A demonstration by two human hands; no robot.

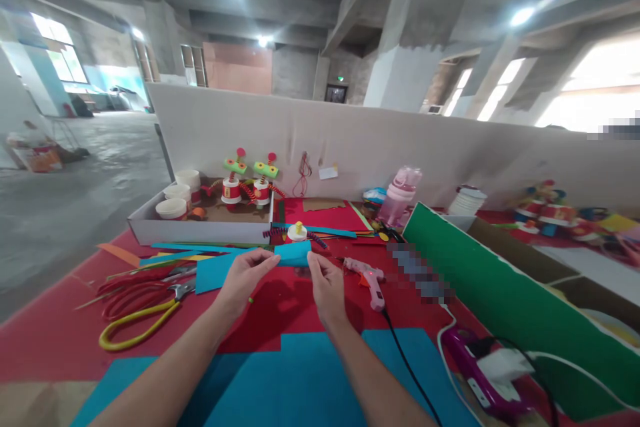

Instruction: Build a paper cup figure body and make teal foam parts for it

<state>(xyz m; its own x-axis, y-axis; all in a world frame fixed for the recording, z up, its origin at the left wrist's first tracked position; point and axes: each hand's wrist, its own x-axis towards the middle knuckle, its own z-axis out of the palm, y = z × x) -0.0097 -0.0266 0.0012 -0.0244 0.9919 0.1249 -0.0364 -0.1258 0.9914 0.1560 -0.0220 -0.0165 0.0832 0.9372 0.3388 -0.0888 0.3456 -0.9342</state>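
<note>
A small piece of blue paper is stretched between my two hands above the red table. My left hand pinches its left end and my right hand pinches its right end. Just behind the paper stands a white cup with a yellow piece on top and dark coiled arms at its sides. To the right of my right hand lies a pink glue gun, its red light on. A larger blue sheet lies partly behind my left hand.
Yellow-handled pliers and red-handled tools lie at left. A white tray holds cups and two paper figures. Blue sheets cover the near edge. A green-sided box, purple power strip and cables are at right.
</note>
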